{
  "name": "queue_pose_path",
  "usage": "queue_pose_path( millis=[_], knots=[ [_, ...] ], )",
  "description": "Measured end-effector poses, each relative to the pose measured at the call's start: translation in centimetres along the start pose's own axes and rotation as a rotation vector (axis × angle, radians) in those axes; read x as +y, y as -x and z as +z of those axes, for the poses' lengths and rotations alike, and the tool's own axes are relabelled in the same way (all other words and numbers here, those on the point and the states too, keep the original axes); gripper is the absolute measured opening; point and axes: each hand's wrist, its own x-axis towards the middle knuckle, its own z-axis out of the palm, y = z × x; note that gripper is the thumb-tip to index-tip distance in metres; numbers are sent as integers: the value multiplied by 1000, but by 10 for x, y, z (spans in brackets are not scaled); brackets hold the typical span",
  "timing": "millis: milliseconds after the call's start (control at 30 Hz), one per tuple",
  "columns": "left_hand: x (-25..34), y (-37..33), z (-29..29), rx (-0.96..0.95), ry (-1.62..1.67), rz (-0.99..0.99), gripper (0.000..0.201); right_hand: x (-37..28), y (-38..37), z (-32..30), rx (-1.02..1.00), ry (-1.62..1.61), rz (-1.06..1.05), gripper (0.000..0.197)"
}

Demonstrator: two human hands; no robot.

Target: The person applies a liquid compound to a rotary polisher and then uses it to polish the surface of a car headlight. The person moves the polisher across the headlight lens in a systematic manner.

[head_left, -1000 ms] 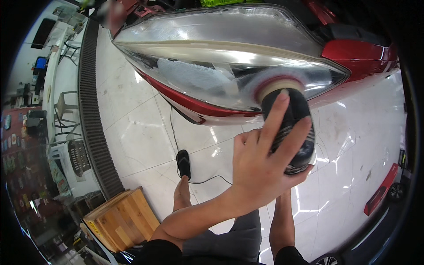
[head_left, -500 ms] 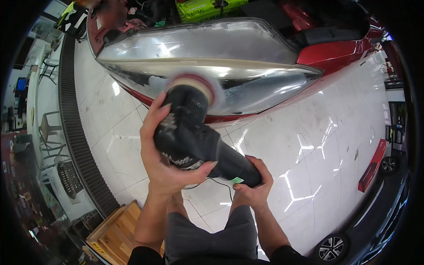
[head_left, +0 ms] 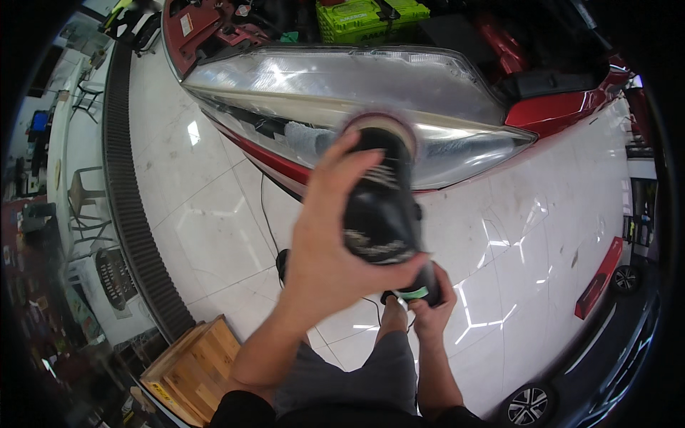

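A black power polisher (head_left: 377, 203) is in both my hands. My left hand (head_left: 325, 239) wraps around its head from the left, fingers and thumb closed on the housing. Farther back, my right hand (head_left: 437, 308) grips the rear handle beside a green label. The round polishing pad (head_left: 385, 123), blurred at its rim, is at the lower part of a car's headlight (head_left: 342, 78); the polisher hides where they meet. Whitish, hazy patches show on the lens on both sides of the pad.
Above the headlight lies the open engine bay with a bright green battery (head_left: 371, 21). Red bodywork (head_left: 549, 110) borders the lens. A cord (head_left: 267, 214) trails over the tiled floor. A wooden crate (head_left: 193, 371) stands lower left, and a dark car (head_left: 592, 364) lower right.
Both hands have swung the polisher to the right along the headlight, its body now more upright in the picture. The view has shifted slightly, so the headlight sits lower and farther right.
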Motion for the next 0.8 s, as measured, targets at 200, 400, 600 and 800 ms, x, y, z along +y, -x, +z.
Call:
queue_pose_path(
  millis=[200,400,600,800],
  knots=[
    [-22,-8,-69,-31,212,-233,102,-32,34,74,25,86,98,80],
    [12,-30,-43,-80,115,-115,97,-39,62,91,221,-49,105,80],
    [25,-31,-28,-97,238,-238,89,-35,81,106,321,-162,183,86],
    [-7,-33,-60,-27,210,-158,71,-30,82,139,177,-154,282,92]
  ],
)
